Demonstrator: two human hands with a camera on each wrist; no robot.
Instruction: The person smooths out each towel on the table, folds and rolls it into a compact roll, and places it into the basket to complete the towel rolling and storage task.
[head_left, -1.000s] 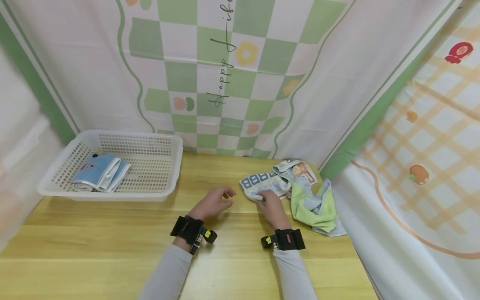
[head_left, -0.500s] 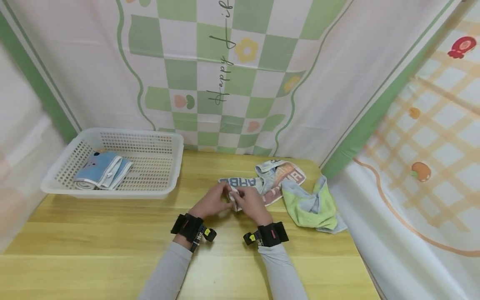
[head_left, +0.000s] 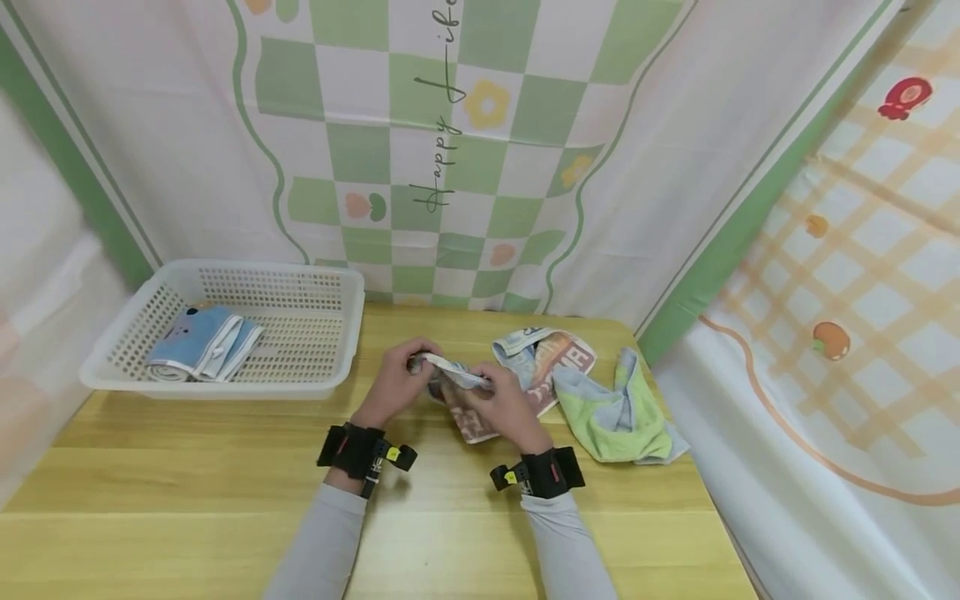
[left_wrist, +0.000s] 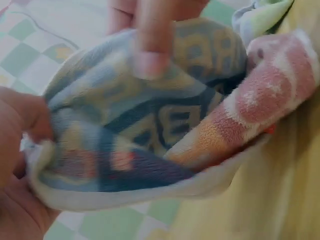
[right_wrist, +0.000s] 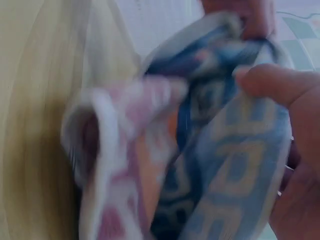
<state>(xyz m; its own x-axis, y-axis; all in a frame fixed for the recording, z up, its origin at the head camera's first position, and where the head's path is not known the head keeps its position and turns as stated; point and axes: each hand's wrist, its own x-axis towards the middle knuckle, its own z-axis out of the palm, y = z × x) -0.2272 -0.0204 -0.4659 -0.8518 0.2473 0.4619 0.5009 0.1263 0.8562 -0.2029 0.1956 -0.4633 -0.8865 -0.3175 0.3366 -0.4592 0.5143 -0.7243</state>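
Observation:
A small patterned towel (head_left: 465,417) with printed letters in blue, cream and pink hangs partly raised between both hands. My left hand (head_left: 393,383) grips one end of its edge, and in the left wrist view the thumb and fingers pinch the white hem. Opposite, my right hand (head_left: 510,408) pinches the same raised edge; the right wrist view shows its thumb (right_wrist: 272,85) pressed on the blue lettered side. The cloth sags open between the hands, its pink part (left_wrist: 270,85) folded over. The rest of the towel trails on the table to the right.
A green and grey towel (head_left: 611,421) lies crumpled at the right, beside the patterned one. At the left a white plastic basket (head_left: 347,333) holds a folded blue towel (head_left: 198,342). Curtains (head_left: 637,183) hang behind the wooden table (head_left: 225,492) and at its sides.
My right hand has brought the patterned towel's edge leftward to my left hand, which now grips it too. The edge has been lifted and spread between them. The basket stays put.

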